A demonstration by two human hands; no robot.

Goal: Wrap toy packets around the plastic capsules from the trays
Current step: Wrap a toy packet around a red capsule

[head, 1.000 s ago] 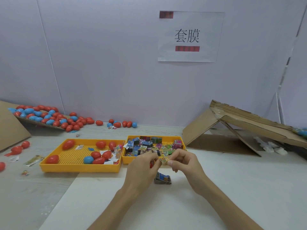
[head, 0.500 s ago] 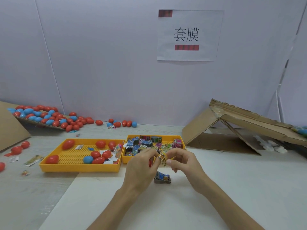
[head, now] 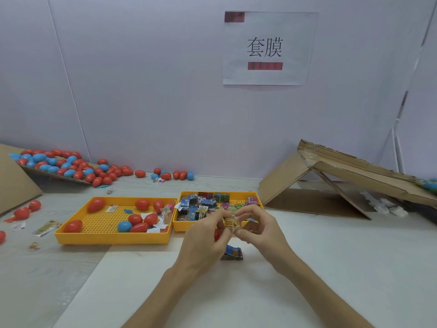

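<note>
Fingers (head: 248, 209) on crinkly, glossy packet (head: 233, 224)

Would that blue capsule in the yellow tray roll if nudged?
Likely: the blue capsule is smooth and egg-shaped, so it should wobble along a curve until the rim of the yellow tray stops it. Glossy plastic, so perhaps light and slippery.

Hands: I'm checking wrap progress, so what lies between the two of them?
Head view: a small toy packet, pinched by both the left hand and right hand; a red capsule shows in the left hand's grip.
</note>
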